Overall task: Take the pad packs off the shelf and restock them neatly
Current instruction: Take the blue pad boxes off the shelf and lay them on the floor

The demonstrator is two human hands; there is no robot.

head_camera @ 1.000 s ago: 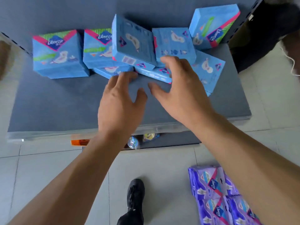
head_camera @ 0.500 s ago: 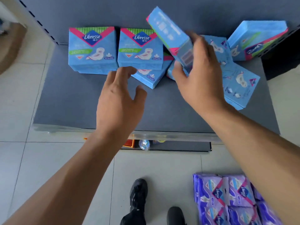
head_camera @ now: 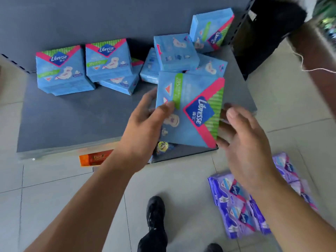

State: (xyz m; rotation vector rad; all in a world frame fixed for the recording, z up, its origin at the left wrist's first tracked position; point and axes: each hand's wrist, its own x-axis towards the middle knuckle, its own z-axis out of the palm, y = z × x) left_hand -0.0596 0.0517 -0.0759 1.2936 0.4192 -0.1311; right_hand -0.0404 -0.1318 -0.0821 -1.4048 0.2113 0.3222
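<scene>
One blue pad pack (head_camera: pixel 189 113) held above front edge of shelf (head_camera: pixel 72 120), near jumbled packs (head_camera: pixel 174 51) behind it. Risk: pack slips, falls to floor beside purple packs (head_camera: pixel 236 204), since only one hand holds it. Left hand (head_camera: pixel 145 122) pinches pack's left edge, thumb on face. Right hand (head_camera: pixel 243 135) spread wide, fingers at pack's right edge; contact unclear.

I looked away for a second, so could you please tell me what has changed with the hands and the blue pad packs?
The blue Libresse pack the right hand lifted from the pile has come toward the shelf's front edge; the left hand now pinches it, thumb on its face, while the right hand opens beside it. The two upright packs at the left and the purple packs on the floor stayed put.
</scene>
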